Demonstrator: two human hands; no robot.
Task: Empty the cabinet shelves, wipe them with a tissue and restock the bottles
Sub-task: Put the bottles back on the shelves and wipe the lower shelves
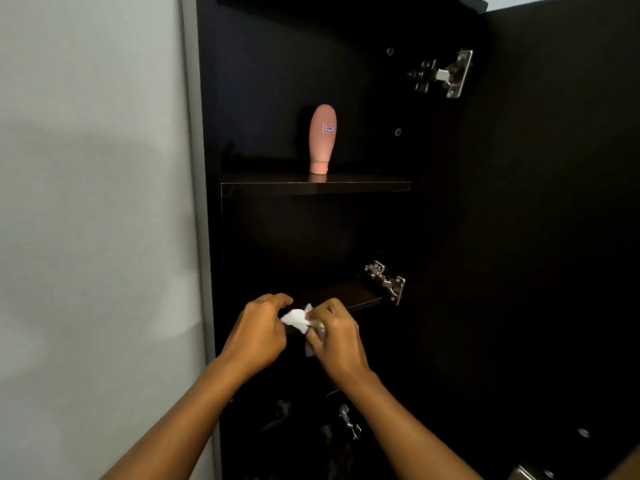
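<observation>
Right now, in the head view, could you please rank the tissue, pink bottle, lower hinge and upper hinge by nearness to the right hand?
1. Tissue, pinched by the right hand.
2. Lower hinge, just up-right.
3. Pink bottle, on the upper shelf.
4. Upper hinge, top right.

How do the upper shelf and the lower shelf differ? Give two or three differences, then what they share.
The upper shelf bears a pink bottle standing cap down; the lower shelf shows none on its visible part. The left hand and right hand hold a tissue before the lower shelf; neither nears the upper shelf. Both are dark boards in one cabinet.
</observation>
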